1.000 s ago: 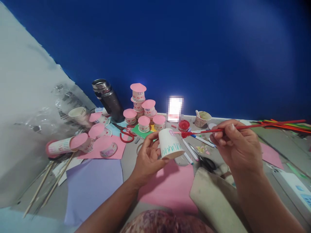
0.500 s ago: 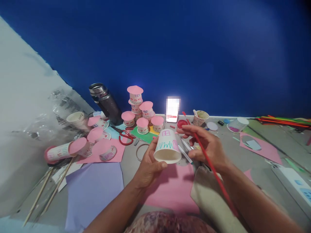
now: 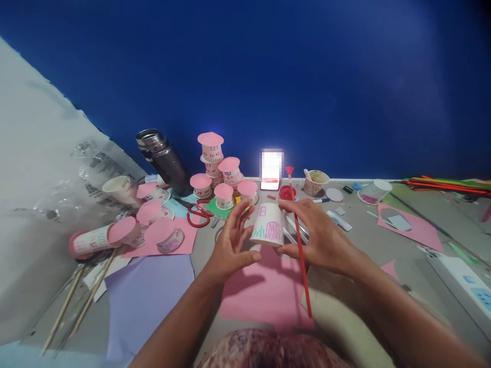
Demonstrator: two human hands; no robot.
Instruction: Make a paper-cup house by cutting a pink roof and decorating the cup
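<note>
A white paper cup with a drawn purple window, green grass strokes and a pink scribbled door is held upside down above a pink paper sheet. My right hand grips the cup between thumb and fingers at its right side. The same hand keeps a red-handled paintbrush, its red-tipped bristles pointing up and away. My left hand is open at the cup's left, fingers spread and curved around that side; whether a fingertip touches it I cannot tell. Beyond the cup stands a small pot of red paint.
Decorated cups with pink paper roofs stand stacked at the back; several more lie at left. Red scissors, a dark flask, a lit phone, a paper pot and a power strip surround the work area.
The cup has turned so its pink door faces me and its open end tips down. My left hand has loosened from it, while my right hand has closed on it with the brush swung more upright.
</note>
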